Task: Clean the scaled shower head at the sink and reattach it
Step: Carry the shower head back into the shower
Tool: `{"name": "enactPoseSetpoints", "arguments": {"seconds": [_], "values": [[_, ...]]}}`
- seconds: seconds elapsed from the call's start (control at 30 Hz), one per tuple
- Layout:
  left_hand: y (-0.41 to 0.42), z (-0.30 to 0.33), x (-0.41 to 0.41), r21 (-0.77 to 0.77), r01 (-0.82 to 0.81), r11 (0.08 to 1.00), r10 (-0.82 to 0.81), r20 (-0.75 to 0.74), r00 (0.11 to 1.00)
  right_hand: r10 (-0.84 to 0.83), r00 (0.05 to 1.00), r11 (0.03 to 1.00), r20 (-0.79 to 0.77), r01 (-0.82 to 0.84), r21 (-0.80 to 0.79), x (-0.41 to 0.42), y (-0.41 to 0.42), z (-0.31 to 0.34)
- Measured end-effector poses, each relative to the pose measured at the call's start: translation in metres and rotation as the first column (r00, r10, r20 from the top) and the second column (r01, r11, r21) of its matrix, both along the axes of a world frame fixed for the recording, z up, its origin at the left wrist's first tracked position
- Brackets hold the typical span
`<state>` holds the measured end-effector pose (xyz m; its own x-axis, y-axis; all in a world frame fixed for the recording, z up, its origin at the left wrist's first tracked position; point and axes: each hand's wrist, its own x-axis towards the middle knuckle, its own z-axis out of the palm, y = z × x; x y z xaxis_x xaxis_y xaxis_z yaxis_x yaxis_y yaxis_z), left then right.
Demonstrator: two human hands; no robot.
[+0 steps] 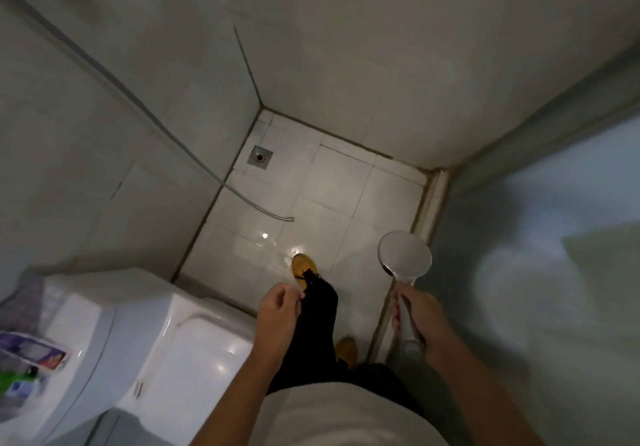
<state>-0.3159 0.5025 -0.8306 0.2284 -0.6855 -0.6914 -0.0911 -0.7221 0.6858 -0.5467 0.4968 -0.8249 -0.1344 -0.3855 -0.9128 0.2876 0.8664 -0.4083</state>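
Note:
My right hand grips the handle of the chrome shower head, whose round head points away from me, above the tiled floor. The shower head is detached from its hose. The metal shower hose hangs down the left wall, and its loose end lies on the floor tiles. My left hand hovers in front of me with fingers loosely curled and nothing visibly in it.
A white toilet stands at lower left, with bottles and a packet on its cistern. A floor drain sits in the far corner. A frosted glass panel closes the right side. My yellow-shoed feet stand on the wet tiles.

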Motion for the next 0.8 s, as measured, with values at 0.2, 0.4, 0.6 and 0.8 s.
{"name": "enactPoseSetpoints", "arguments": {"seconds": [0.2,0.4,0.6,0.8], "values": [[-0.117,-0.103,0.024,0.082,0.072,0.994,-0.081,0.114,0.990,0.134,0.991,0.990,-0.002,-0.134,0.033,0.030,-0.127,-0.075],[-0.198,-0.261,0.041,0.185,0.109,0.977,-0.165,0.322,0.932,0.203,0.979,0.975,0.004,-0.203,0.093,0.052,-0.211,-0.191],[-0.259,-0.444,0.051,0.251,0.229,0.940,-0.324,0.455,0.830,0.291,0.956,0.945,-0.027,-0.283,0.163,0.077,-0.262,-0.359],[-0.274,-0.603,0.059,0.269,0.330,0.905,-0.426,0.562,0.709,0.147,0.989,0.946,0.018,-0.145,0.290,0.110,-0.272,-0.501]]}}
